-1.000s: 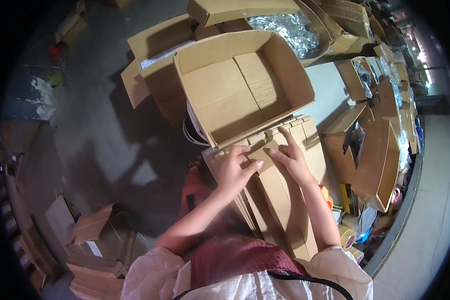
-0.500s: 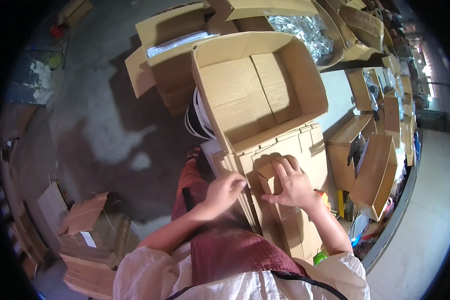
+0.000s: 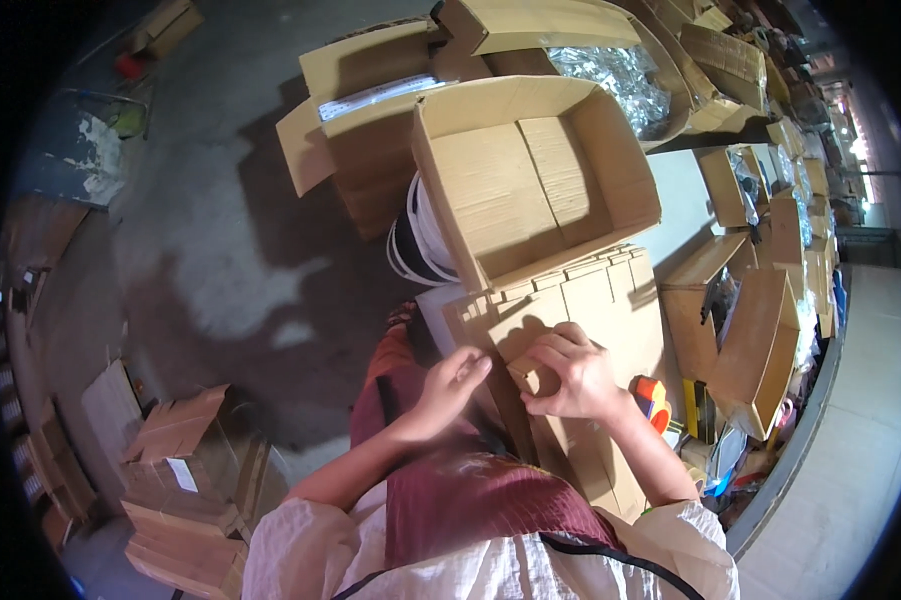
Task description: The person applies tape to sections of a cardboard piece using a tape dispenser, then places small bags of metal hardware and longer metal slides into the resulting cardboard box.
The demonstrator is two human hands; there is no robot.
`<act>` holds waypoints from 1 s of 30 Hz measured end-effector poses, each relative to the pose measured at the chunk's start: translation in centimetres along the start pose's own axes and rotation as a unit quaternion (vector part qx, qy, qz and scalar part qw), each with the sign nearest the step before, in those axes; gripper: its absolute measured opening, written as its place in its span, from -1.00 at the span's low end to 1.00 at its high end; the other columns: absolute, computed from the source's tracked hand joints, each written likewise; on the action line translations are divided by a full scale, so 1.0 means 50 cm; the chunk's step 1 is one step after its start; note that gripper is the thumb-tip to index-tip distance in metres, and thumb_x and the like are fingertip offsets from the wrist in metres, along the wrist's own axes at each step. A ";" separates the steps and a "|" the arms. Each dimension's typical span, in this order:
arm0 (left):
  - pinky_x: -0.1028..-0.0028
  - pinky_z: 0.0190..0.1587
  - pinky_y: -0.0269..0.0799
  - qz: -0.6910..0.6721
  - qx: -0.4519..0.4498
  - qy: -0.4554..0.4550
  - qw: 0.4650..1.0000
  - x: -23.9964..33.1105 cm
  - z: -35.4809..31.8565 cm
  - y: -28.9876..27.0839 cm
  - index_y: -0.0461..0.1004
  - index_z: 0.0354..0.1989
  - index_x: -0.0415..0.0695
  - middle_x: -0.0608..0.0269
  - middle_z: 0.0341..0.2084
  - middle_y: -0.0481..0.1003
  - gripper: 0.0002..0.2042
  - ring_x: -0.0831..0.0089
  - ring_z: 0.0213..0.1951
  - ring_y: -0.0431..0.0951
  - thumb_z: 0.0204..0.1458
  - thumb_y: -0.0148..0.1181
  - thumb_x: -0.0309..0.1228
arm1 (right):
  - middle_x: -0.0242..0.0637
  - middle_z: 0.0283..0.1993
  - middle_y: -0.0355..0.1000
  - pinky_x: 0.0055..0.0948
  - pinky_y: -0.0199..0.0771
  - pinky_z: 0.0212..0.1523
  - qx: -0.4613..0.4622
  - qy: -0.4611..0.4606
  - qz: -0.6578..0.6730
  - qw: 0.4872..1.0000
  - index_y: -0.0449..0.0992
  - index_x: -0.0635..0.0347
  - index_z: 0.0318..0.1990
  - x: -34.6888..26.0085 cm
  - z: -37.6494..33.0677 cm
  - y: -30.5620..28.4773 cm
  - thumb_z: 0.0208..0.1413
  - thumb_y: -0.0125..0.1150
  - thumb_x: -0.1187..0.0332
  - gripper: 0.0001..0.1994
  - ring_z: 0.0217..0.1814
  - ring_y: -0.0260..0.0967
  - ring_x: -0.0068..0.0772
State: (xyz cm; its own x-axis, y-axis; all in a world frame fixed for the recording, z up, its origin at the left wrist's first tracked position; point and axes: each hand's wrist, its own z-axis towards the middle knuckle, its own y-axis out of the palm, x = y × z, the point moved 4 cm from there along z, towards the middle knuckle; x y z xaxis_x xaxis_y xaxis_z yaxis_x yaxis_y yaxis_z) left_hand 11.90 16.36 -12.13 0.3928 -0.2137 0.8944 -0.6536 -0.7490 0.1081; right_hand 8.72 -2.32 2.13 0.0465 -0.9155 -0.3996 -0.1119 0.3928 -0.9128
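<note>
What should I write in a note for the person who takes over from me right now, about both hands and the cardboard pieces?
Left hand: open, fingers resting at the left edge of the flat cardboard stack in front of you.
Right hand: closed on a small folded cardboard piece on top of that stack.
Open box: just behind the stack, looks empty, flaps up.
Done: the small piece looks partly folded; nothing is in the open box.
Left: I cannot tell how many flat pieces remain unfolded in the stack.
</note>
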 end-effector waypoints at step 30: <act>0.55 -0.32 0.45 0.117 -0.010 0.270 0.956 0.166 0.080 0.102 0.53 -0.36 -0.26 0.26 -0.42 0.51 -0.84 0.59 -0.41 0.53 -0.01 0.38 -0.45 | -0.03 0.06 0.46 0.11 0.18 0.24 0.160 0.533 -0.191 0.809 0.56 0.26 -0.09 0.159 -0.553 0.063 0.08 0.36 0.01 -0.54 0.09 0.26 0.14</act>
State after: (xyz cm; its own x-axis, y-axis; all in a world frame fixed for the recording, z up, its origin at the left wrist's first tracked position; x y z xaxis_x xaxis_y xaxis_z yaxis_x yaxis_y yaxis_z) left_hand 14.41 8.24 -5.87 -0.1529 -0.0147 0.9881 -0.6972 -0.7070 -0.1184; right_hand -18.68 -10.79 -1.58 -0.8838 -0.4639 0.0608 -0.0206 -0.0912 -0.9956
